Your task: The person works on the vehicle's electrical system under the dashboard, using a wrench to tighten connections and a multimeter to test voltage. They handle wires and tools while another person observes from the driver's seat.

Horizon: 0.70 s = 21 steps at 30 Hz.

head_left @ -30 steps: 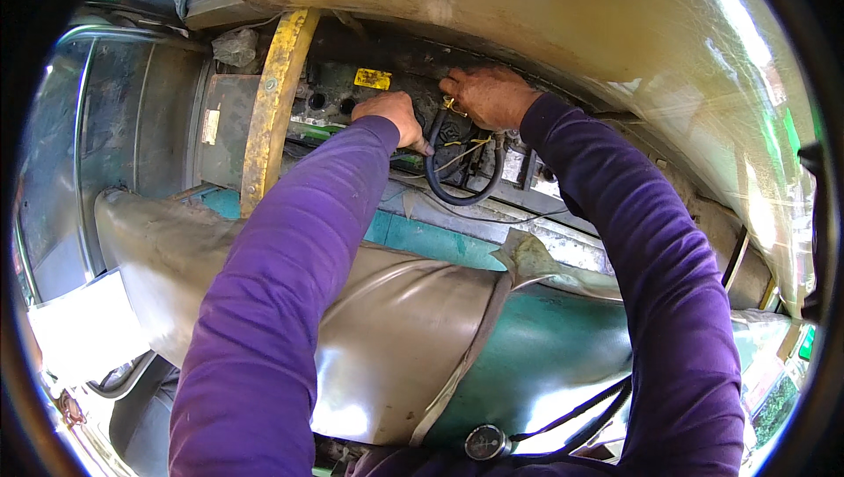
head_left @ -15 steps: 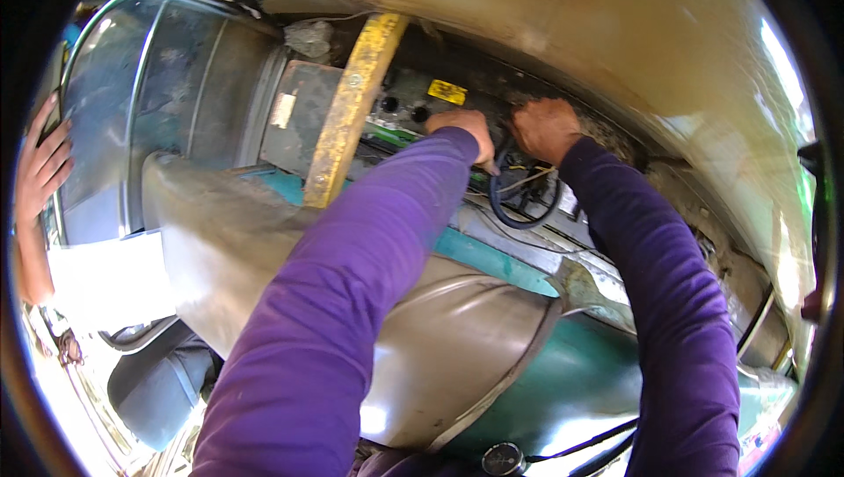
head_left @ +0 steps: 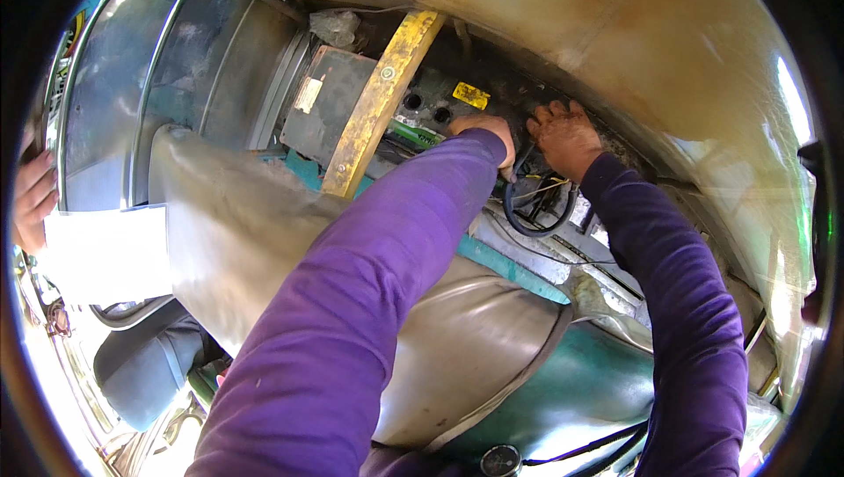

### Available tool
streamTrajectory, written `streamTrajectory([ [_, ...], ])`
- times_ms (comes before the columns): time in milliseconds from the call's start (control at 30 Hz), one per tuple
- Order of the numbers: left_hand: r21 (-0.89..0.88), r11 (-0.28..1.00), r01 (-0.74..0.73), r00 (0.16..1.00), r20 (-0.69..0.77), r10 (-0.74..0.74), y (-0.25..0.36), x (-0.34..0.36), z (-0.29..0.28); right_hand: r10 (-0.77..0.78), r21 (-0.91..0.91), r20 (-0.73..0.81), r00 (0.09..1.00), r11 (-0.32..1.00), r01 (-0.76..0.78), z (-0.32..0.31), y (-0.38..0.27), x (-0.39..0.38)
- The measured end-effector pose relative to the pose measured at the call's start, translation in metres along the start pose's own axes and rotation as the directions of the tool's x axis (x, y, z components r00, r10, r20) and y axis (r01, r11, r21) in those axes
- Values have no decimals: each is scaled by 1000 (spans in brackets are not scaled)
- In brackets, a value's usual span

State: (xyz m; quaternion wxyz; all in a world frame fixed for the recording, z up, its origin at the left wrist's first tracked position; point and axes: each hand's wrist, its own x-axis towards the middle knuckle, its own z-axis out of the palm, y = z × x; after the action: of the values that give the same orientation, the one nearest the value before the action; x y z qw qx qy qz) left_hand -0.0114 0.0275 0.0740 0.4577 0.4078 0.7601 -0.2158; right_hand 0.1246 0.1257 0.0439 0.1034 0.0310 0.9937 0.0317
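Observation:
Both my hands reach into a recess that holds a dark battery (head_left: 330, 94) with round holes and a yellow label. My left hand (head_left: 488, 136) is closed near the battery's right end, its thumb pointing down beside a thick black cable (head_left: 532, 231). Whatever those fingers hold is hidden behind the hand. Just right of it, my right hand (head_left: 567, 138) rests on the recess's dirty far side, fingers apart and slightly bent. The cable loops below both hands, among thinner wires. A worn yellow bar (head_left: 382, 99) crosses over the battery.
A brown sheet cover (head_left: 475, 363) drapes over a green panel (head_left: 571, 380). A large tan panel (head_left: 563, 11) overhangs the recess. A barred window (head_left: 132, 99) stands at left, with another person's hand (head_left: 35, 196) at its edge. A round gauge (head_left: 502, 459) lies at bottom.
My right hand's fingers have spread from a curled pose. The left hand stays closed beside the cable. The whole view has shifted slightly, and the other person's hand sits closer to the left rim.

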Motion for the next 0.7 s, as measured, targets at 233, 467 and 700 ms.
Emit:
streamTrajectory([
  [233, 31, 999, -12, 998, -55, 13, 3, -2, 1, 383, 226, 318, 867, 858, -462, 2, -15, 8],
  [467, 37, 999, -29, 999, -32, 30, 2, -3, -3, -106, -84, 47, 993, 990, 110, 0, 6, 0],
  [700, 60, 996, -66, 997, -27, 68, 3, 4, -2, 386, 359, 512, 767, 715, -599, -26, -14, -1],
])
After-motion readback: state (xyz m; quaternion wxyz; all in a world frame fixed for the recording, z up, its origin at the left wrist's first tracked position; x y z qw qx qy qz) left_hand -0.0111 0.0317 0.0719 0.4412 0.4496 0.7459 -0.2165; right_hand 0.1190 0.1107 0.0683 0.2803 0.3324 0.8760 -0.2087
